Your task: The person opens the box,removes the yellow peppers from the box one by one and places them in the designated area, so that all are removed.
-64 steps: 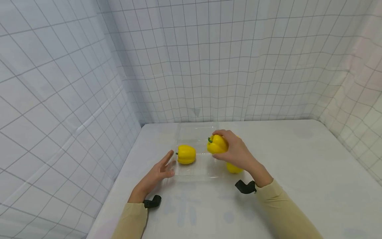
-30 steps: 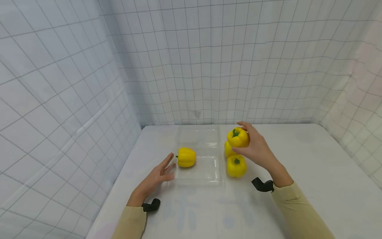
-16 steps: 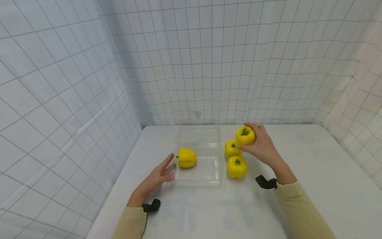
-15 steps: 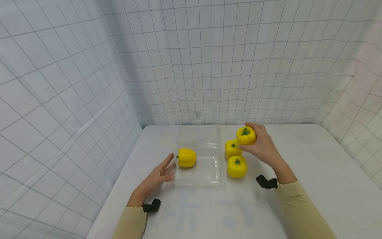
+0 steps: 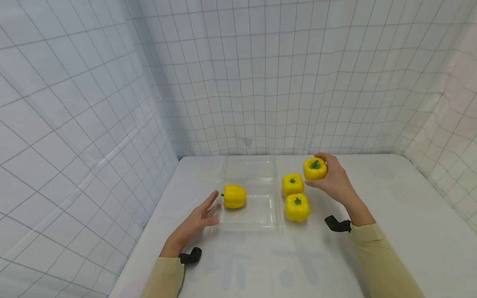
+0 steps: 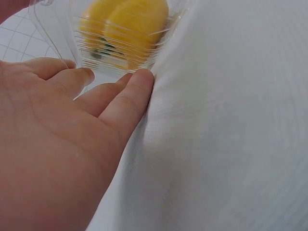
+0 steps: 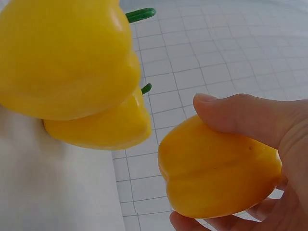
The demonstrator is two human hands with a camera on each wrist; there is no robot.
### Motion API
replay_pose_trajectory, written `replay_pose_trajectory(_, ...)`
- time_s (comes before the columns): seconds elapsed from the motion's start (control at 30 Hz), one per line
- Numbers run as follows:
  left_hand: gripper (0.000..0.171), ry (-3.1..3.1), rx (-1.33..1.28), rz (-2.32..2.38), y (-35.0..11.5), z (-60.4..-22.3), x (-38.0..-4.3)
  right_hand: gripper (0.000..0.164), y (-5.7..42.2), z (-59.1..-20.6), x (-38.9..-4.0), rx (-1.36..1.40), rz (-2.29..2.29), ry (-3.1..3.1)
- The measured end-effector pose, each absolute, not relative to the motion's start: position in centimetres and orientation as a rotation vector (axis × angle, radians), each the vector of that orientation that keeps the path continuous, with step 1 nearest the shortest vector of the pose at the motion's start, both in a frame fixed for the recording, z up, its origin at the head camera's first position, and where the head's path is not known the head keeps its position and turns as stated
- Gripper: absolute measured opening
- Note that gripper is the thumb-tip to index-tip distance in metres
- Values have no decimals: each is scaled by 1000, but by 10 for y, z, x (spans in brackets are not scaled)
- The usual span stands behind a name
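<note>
My right hand (image 5: 337,184) grips a yellow bell pepper (image 5: 314,169), thumb on one side and fingers on the other, its green stem facing up. Two more yellow peppers stand upright just left of it, a rear pepper (image 5: 292,185) and a front pepper (image 5: 297,207). A clear plastic clamshell box (image 5: 261,215) lies with its lid (image 5: 249,167) folded back. Inside its left part a yellow pepper (image 5: 234,196) rests on its side, stem to the left. My left hand (image 5: 193,225) has its fingers extended against the box's left wall, fingertips at the ridged plastic (image 6: 108,53) in the left wrist view.
Everything is on a white-covered table (image 5: 238,265). Grid-patterned white curtains (image 5: 238,82) hang behind it and along both sides. A black wrist camera (image 5: 337,224) is strapped to the right wrist, another wrist camera (image 5: 191,255) to the left.
My right hand has carried its pepper from over the box to the right, past the two standing peppers, and the stem has turned upward. The left hand has stayed at the box.
</note>
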State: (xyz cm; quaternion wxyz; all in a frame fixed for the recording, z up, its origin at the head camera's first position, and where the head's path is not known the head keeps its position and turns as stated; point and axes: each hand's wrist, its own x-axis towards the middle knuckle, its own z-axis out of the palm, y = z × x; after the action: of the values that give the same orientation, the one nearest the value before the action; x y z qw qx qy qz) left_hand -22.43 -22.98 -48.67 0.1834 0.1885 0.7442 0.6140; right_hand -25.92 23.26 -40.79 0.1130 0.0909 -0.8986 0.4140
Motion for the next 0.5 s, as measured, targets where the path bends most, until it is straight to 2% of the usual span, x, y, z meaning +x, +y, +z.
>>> replay_pose_trajectory(0.5,87,2093,548,1737,-229,-487,-225,94,243,-430,-271,181,1233,-2753)
